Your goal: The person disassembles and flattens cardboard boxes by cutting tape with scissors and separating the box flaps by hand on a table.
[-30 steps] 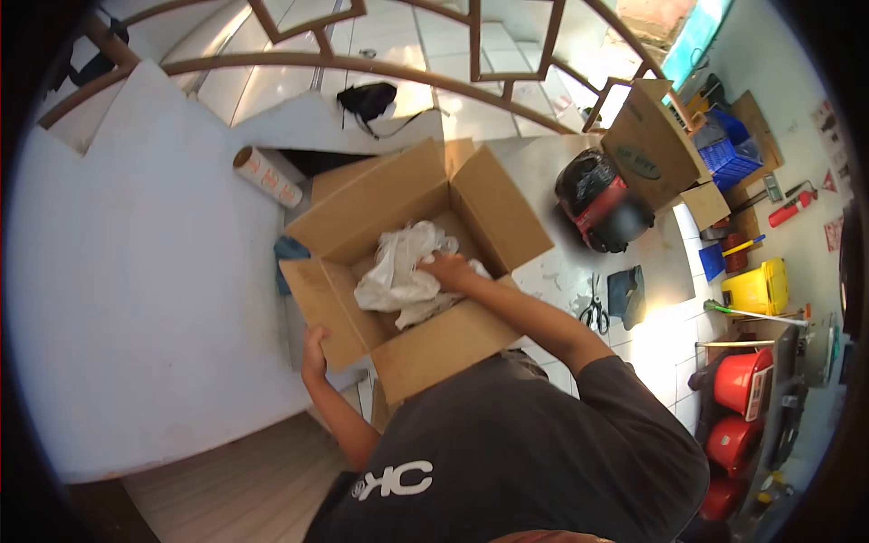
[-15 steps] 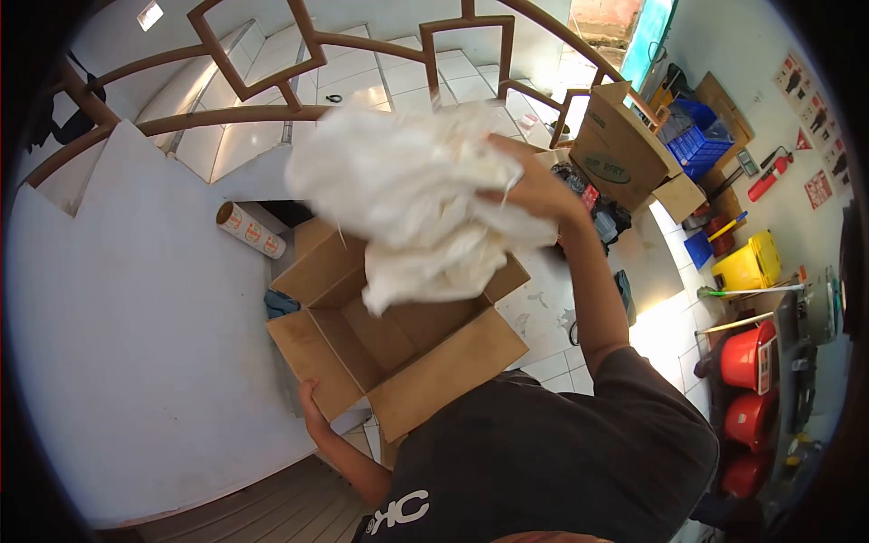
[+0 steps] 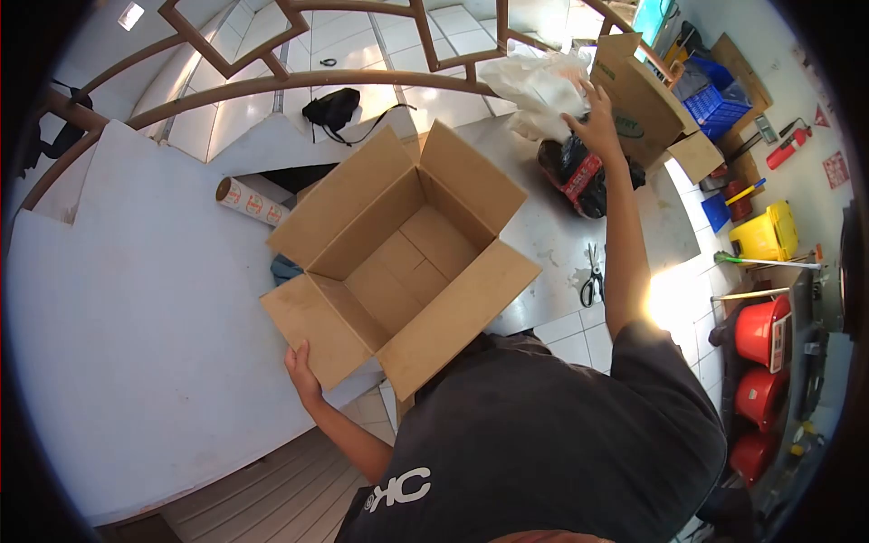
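Observation:
An open cardboard box (image 3: 412, 262) stands tilted in front of me, its flaps spread and its inside showing bare brown cardboard. At its lower left flap, my left hand (image 3: 303, 369) grips the edge with the thumb on top. My right hand (image 3: 595, 129) is stretched out at the upper right, fingers apart. Just beyond its fingertips lies a crumpled white plastic bundle (image 3: 534, 86), blurred in part. Below that hand sits a black plastic bundle with a red printed band (image 3: 579, 176).
Scissors (image 3: 591, 276) lie on the metal tabletop (image 3: 534, 249). A printed roll (image 3: 251, 201) rests on the white surface (image 3: 136, 344) at left. A black pouch (image 3: 333, 110) lies behind the box. Another cardboard box (image 3: 643, 100) stands upper right. Brown railing (image 3: 362, 80) runs across the back.
The white plastic bundle has moved from above the box to the upper right, and my right hand has let go of it. The box's inside, black pouch and scissors now show fully.

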Available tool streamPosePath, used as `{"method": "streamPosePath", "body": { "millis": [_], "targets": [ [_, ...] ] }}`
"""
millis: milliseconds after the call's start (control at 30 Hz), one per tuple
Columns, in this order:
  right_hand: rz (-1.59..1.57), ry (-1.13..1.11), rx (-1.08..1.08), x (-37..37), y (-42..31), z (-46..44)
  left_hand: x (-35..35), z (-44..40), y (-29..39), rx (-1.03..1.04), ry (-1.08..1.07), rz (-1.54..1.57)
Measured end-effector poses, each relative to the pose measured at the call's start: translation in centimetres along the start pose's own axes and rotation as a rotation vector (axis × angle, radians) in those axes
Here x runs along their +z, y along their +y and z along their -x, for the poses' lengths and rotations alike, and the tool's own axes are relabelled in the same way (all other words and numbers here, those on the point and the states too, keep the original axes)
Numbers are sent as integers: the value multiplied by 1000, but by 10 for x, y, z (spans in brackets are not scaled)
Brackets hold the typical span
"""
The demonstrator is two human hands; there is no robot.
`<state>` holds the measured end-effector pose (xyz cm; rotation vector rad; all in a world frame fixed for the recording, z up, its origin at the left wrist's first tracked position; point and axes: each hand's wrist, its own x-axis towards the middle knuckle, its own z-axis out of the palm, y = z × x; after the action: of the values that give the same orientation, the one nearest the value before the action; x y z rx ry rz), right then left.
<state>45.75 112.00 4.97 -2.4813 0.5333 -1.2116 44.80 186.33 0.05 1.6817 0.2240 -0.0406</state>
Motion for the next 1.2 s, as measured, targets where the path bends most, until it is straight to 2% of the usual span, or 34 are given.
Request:
{"method": "streamPosePath", "body": {
  "millis": [33,100,133,167,233,300,333,400,433,467,500,567,600,633,667,733,800,867,933,1000,1033,1067,1100,1133,1167,1200],
  "targets": [
    [-111,4,44,-9,2,28,-1,6,7,-5,2,-12],
    [-204,-63,179,-29,23,93,10,17,30,59,193,106],
    [-186,-144,279,-36,42,138,-9,14,33,99,142,63],
    [-186,-76,346,-39,58,187,-30,11,40,136,84,23],
    [50,-166,489,-67,76,278,-47,17,56,437,335,-114],
    [226,-170,442,-76,103,363,3,52,149,351,211,69],
    [230,-217,558,-85,94,382,26,65,184,347,195,69],
    [250,-281,708,-85,69,403,62,85,225,525,-18,60],
    [267,-300,741,-84,60,408,73,87,226,525,-31,54],
    [208,-387,749,-78,58,418,81,87,227,579,-104,-144],
    [239,-382,701,-69,52,427,91,88,227,631,-173,-342],
    [375,-358,636,-55,42,435,132,78,211,1091,-427,-784],
    [374,-347,636,-51,39,433,160,77,200,1259,-489,-958],
    [396,-344,672,-47,39,434,189,87,193,1126,-605,-1014],
    [419,-344,708,-46,39,432,202,83,172,1185,-768,-1086],
    [405,-338,785,-53,40,425,222,78,104,1122,-997,-1222],
    [405,-381,874,-49,38,408,236,73,12,827,-1275,-1307],
    [404,-466,877,-41,67,420,239,71,-44,815,-1366,-1068],
    [411,-504,841,-39,79,420,245,74,-72,826,-1366,-1134],
    [352,-650,839,-39,84,414,241,68,-107,842,-1375,-1194],
    [348,-658,830,-38,90,418,237,63,-131,727,-1399,-1200],
    [216,-650,831,-36,99,424,234,60,-146,618,-1423,-1200],
    [89,-635,834,-38,98,418,231,59,-151,623,-1422,-1196],
    [-216,-782,1184,-42,100,411,225,59,-157,706,-1314,-1123],
    [-209,-779,1190,-51,91,406,220,60,-160,778,-1207,-1048],
    [-555,-697,1306,-58,80,405,218,61,-143,776,-1215,-1045]
  ]
}}
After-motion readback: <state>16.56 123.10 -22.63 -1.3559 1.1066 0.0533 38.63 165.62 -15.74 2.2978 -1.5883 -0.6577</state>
